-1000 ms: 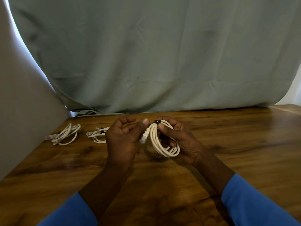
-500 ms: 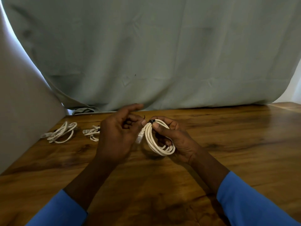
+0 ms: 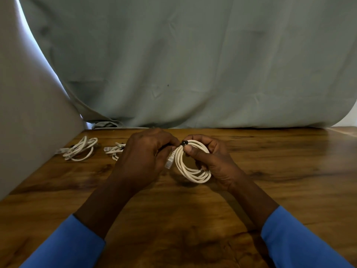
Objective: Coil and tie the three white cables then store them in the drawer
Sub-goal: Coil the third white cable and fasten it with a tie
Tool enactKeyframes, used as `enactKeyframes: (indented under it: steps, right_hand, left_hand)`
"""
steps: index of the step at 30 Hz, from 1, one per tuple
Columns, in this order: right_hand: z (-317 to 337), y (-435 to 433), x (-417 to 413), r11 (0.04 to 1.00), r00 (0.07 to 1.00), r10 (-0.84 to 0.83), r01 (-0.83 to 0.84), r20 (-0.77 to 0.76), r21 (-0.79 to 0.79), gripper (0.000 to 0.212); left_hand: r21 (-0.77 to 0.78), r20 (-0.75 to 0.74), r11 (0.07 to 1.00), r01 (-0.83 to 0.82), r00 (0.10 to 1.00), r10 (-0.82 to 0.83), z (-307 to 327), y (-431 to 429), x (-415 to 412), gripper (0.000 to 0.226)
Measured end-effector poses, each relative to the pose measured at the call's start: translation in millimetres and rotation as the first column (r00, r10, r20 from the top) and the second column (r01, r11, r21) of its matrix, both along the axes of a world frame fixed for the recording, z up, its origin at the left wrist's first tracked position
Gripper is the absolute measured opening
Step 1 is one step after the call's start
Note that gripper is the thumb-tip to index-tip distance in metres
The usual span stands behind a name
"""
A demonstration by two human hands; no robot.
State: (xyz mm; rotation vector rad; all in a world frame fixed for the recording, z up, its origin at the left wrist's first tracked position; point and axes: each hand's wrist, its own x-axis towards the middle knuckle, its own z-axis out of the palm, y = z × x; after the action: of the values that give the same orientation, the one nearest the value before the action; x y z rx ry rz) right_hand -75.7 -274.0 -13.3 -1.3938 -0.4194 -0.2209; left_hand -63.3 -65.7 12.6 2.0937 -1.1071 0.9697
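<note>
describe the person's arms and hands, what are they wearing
Both arms are in plain bright blue long sleeves with no print or marking visible. The left sleeve and right sleeve end short of the wrists, leaving the lower forearms uncovered. The left hand and right hand are bare: no gloves, rings, watch or bracelet show.

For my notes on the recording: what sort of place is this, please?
Likely an indoor room arranged for recording, perhaps at home: a wooden table, a grey-green cloth hung behind it, and coiled white cables lying on it.
</note>
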Motion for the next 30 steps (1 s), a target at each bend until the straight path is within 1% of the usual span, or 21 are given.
enactKeyframes:
  steps: [2,6,8,11,14,18,22,23,26,28,30]
  right_hand:
    - [0,-1,1,0.999,0.999,-0.019,0.02,0.026,-0.04,0.022]
    - [-1,-1,1,0.993,0.999,-0.026,0.03,0.037,-0.113,0.021]
    - [-2,1,0,0.989,0.999,-0.032,0.037,0.032,-0.145,0.023]
    - [-3,2,-1,0.986,0.999,-0.043,0.047,0.03,-0.159,0.024]
    - [-1,2,-2,0.987,0.999,-0.036,0.04,0.031,-0.155,0.022]
    - [-1,3,-3,0.984,1.0,0.008,-0.005,0.017,-0.179,0.02]
    - [1,6,-7,0.981,0.997,0.069,-0.073,-0.033,-0.182,0.02]
    - [2,7,-9,0.981,0.995,0.085,-0.092,-0.051,-0.173,0.02]
    - [2,8,-12,0.977,0.988,0.128,-0.141,-0.09,-0.162,0.021]
    - [3,8,-14,0.97,0.98,0.156,-0.175,-0.122,-0.167,0.024]
    - [4,8,-16,0.963,0.967,0.187,-0.215,-0.171,-0.163,0.02]
  left_hand:
    - [0.036,0.01,0.999,-0.009,1.0,0.008,1,1,-1,0.015]
    - [-0.007,-0.016,1.0,0.021,1.0,-0.021,2,3,-1,0.011]
    - [-0.036,-0.086,0.998,0.046,0.995,-0.049,1,6,3,0.013]
    - [-0.121,-0.286,0.99,0.071,0.953,-0.103,-4,8,8,0.013]
    - [-0.271,-0.493,0.956,0.11,0.837,-0.236,-5,9,14,0.013]
    - [-0.374,-0.636,0.911,0.176,0.666,-0.39,-7,15,18,0.023]
    - [-0.404,-0.729,0.893,0.198,0.521,-0.445,-11,22,21,0.021]
    - [-0.417,-0.744,0.883,0.214,0.478,-0.467,-12,23,23,0.024]
    - [-0.493,-0.772,0.835,0.247,0.318,-0.55,-16,24,24,0.042]
    - [-0.538,-0.783,0.808,0.24,0.213,-0.585,-20,22,24,0.046]
    - [-0.566,-0.792,0.793,0.227,0.117,-0.599,-24,21,24,0.045]
